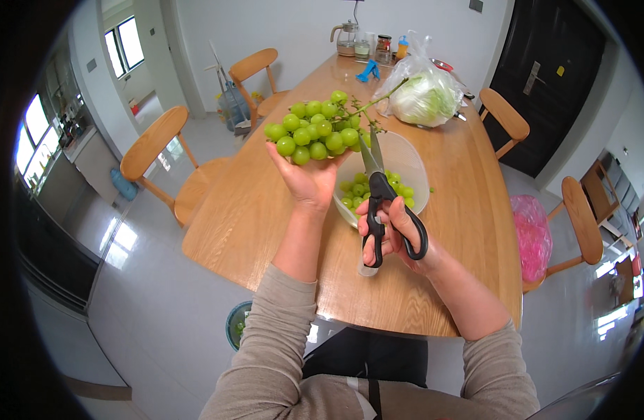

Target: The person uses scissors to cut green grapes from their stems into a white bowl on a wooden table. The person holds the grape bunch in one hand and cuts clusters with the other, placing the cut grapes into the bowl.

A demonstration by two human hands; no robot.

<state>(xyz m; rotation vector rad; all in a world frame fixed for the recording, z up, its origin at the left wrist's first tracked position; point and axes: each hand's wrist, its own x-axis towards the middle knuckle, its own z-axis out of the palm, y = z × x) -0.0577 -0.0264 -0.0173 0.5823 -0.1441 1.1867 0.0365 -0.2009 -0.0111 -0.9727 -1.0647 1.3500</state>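
A bunch of green grapes [316, 128] rests on my left hand [308, 178], its bare stem reaching up to the right. My right hand [398, 231] grips black-handled kitchen scissors [377, 178] by the loops. Their blades point up, slightly parted, beside the right edge of the bunch and near its stem. Beneath both hands a translucent plastic basin [413, 157] stands on the wooden table, with loose green grapes [357, 190] inside. One small green grape or piece lies just right of the basin. A clear handle-like part shows below my right hand.
A plastic-bagged leafy vegetable [427, 100] lies beyond the basin on the wooden table [458, 210]. A blue plastic object [369, 71], glass kettle [347, 39] and jars stand farther back. Wooden chairs [159, 142] flank the table; one carries a pink bag [531, 236]. A bin [237, 325] is on the floor.
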